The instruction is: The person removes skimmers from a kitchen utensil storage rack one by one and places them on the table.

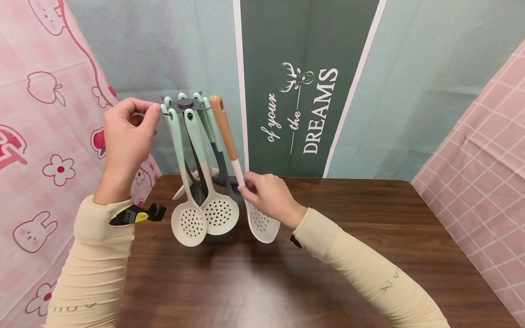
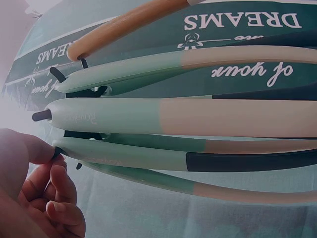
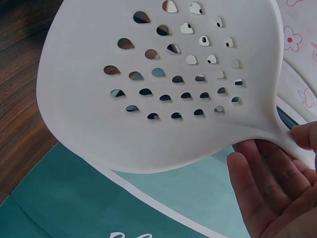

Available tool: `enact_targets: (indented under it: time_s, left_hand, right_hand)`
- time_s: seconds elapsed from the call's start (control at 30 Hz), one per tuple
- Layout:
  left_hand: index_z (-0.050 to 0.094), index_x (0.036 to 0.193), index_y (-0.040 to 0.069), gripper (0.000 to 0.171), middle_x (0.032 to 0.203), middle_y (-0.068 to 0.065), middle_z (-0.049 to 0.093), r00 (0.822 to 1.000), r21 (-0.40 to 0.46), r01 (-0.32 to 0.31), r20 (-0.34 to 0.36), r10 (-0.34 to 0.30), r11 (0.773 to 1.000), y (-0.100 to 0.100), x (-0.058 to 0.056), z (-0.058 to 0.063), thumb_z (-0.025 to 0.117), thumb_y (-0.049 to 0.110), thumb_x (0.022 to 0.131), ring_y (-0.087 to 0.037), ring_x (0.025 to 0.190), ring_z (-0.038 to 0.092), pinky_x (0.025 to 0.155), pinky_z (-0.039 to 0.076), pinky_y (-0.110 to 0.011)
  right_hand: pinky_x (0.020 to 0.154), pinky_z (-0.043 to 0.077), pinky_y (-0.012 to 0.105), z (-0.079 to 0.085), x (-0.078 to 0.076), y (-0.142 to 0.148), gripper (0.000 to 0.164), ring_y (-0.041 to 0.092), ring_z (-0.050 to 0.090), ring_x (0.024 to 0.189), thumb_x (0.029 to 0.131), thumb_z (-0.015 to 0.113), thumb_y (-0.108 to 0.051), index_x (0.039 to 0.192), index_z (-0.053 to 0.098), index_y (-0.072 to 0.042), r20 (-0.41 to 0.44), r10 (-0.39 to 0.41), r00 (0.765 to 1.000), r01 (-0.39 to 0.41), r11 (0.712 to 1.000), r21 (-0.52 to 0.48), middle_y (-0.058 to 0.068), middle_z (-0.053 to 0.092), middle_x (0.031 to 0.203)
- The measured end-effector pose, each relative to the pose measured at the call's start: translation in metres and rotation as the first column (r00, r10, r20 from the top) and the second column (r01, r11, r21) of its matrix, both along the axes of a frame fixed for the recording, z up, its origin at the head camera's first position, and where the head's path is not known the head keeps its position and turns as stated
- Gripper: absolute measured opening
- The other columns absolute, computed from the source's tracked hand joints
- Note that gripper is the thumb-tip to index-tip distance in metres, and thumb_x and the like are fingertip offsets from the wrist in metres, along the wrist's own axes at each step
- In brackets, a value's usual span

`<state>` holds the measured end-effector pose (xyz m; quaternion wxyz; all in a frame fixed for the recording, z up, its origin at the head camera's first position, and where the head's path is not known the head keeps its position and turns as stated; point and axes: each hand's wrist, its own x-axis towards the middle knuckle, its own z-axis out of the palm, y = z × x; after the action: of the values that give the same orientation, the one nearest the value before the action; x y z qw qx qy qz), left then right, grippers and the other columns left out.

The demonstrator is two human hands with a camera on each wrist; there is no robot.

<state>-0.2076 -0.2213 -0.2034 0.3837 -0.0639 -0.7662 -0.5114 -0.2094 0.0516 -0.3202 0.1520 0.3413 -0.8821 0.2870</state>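
Note:
A utensil rack (image 1: 185, 104) with a dark hooked top stands on the table, hung with mint-handled utensils. Among them are a small skimmer (image 1: 189, 224) and a larger skimmer (image 1: 222, 213), both with white perforated heads. My left hand (image 1: 130, 132) pinches a dark hook tip of the rack between thumb and forefinger, beside a mint handle end (image 2: 119, 152). With thumb and fingers, my right hand (image 1: 270, 196) grips the white neck of a slotted turner (image 3: 163, 99). Its brown handle (image 1: 224, 130) slants up, the holed end near the rack's right hook; the broad white head hangs below the hand.
The dark wooden table (image 1: 348, 237) runs up to a green and blue cloth backdrop (image 1: 305, 41) with white lettering. A pink patterned cloth (image 1: 37, 150) hangs close on the left, and a pink checked cloth (image 1: 488, 150) on the right.

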Motion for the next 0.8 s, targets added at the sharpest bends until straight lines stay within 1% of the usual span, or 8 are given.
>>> enact_targets:
  time_s: [0.3, 0.47, 0.63, 0.8]
  left_hand:
    - [0.076, 0.093, 0.009, 0.010, 0.076, 0.010, 0.062, 1.000, 0.003, -0.007, 0.013, 0.007, 1.000, -0.002, 0.000, -0.001, 0.070, 0.017, 0.095, -0.004, 0.055, 0.055, 0.055, 0.043, -0.017]
    - [0.076, 0.094, 0.009, 0.010, 0.077, 0.010, 0.062, 1.000, -0.005, -0.011, 0.019, 0.011, 1.000, -0.003, 0.000, -0.001, 0.070, 0.018, 0.095, -0.004, 0.056, 0.055, 0.056, 0.043, -0.017]
    - [0.076, 0.095, 0.009, 0.011, 0.078, 0.010, 0.062, 1.000, -0.005, -0.013, 0.022, 0.013, 1.000, -0.003, 0.000, -0.001, 0.070, 0.019, 0.096, -0.005, 0.056, 0.055, 0.056, 0.043, -0.018]
    - [0.076, 0.094, 0.009, 0.010, 0.076, 0.010, 0.062, 1.000, -0.004, 0.000, 0.017, 0.000, 1.000, -0.002, 0.000, 0.000, 0.071, 0.018, 0.095, -0.004, 0.055, 0.056, 0.055, 0.042, -0.018]
  right_hand:
    - [0.055, 0.046, 0.026, 0.008, 0.003, 0.004, 0.011, 0.005, 0.057, 0.060, 0.098, 0.066, -0.020, 0.089, 0.066, -0.014, -0.010, -0.014, 1.000, 0.014, 1.000, 0.006, -0.009, 0.067, 0.071]
    - [0.057, 0.048, 0.028, 0.010, 0.001, 0.013, 0.009, 0.006, 0.061, 0.063, 0.097, 0.067, -0.021, 0.091, 0.068, -0.014, -0.010, -0.037, 0.999, 0.037, 0.999, 0.000, -0.008, 0.070, 0.074]
    - [0.056, 0.048, 0.029, 0.013, -0.001, 0.027, 0.011, 0.007, 0.060, 0.061, 0.097, 0.067, -0.021, 0.091, 0.067, -0.012, -0.018, -0.066, 0.998, 0.066, 0.998, -0.004, -0.006, 0.070, 0.074]
    - [0.054, 0.047, 0.030, 0.013, -0.003, 0.051, 0.012, 0.008, 0.059, 0.059, 0.098, 0.066, -0.021, 0.091, 0.066, -0.011, -0.013, -0.102, 0.995, 0.102, 0.995, 0.007, -0.005, 0.070, 0.074]
